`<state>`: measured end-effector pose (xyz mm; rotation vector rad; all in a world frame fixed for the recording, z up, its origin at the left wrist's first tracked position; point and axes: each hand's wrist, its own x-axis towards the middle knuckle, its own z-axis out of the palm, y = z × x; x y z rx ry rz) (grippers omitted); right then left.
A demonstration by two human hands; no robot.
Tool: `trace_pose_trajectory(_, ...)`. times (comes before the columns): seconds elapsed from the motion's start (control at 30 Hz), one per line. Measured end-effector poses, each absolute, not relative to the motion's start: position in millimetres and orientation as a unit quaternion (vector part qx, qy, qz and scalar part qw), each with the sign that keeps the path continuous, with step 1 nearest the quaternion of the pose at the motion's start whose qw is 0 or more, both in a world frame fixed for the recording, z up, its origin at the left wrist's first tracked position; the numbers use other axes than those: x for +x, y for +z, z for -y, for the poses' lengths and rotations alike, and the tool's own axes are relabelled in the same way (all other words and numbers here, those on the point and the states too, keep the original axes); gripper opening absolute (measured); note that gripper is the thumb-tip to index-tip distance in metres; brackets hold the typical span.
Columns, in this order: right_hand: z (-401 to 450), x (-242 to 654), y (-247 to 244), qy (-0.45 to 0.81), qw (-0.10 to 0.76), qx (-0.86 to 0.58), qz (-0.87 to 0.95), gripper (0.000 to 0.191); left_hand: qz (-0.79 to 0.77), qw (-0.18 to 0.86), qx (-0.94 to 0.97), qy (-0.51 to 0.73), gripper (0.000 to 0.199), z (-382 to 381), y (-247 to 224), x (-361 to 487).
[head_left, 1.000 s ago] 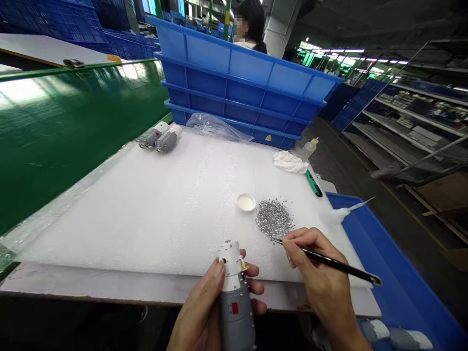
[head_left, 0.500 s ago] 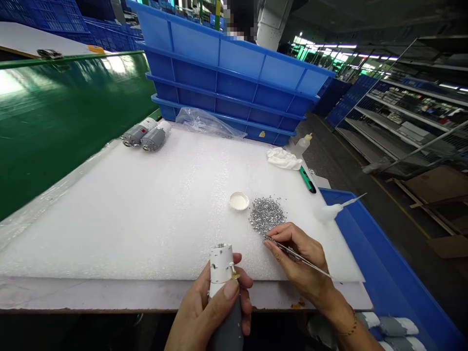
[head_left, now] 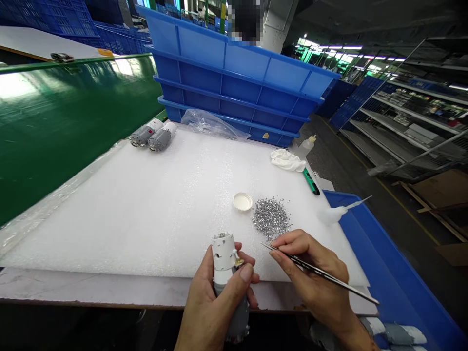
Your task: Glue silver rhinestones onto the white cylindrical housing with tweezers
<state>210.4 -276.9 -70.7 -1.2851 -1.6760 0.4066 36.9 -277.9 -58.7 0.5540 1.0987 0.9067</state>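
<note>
Wrapped around a white-and-grey cylindrical part (head_left: 224,253), my left hand (head_left: 219,297) holds it near the front edge of the table. A small brass-coloured piece sticks out of the part's side by my thumb. My right hand (head_left: 310,273) grips metal tweezers (head_left: 321,272), their tips pointing left, just below a pile of small silvery pieces (head_left: 271,218). Whether the tips hold anything is too small to tell. Left of the pile sits a round dish (head_left: 242,201) with whitish contents.
Stacked blue bins (head_left: 234,73) stand at the back. Two similar parts (head_left: 161,136) lie far left. A white cloth (head_left: 287,160), a green tool (head_left: 311,182) and a white bottle (head_left: 332,214) are on the right, beside a blue bin (head_left: 402,287) holding more parts.
The tweezers have moved away from the pile's lower edge, towards me, and lie at a different angle. My left hand has tilted the part and shifted it slightly. The whole view has shifted a little.
</note>
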Motion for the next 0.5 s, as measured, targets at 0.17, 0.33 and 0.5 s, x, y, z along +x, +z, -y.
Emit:
trace_pose_trajectory(0.17, 288, 204, -48, 0.165, 0.456, -0.458, 0.746, 0.017, -0.513, 0.711, 0.276, 0.395, 0.032, 275, -49, 43)
trace_pose_trajectory(0.33, 292, 203, -41, 0.144, 0.427, -0.438, 0.778, 0.02, -0.499, 0.709, 0.287, 0.408, 0.024, 271, -48, 46)
trace_pose_trajectory(0.5, 296, 204, -44, 0.128, 0.402, -0.436, 0.795, 0.018, -0.477, 0.742, 0.252, 0.399, 0.027, 269, -50, 46)
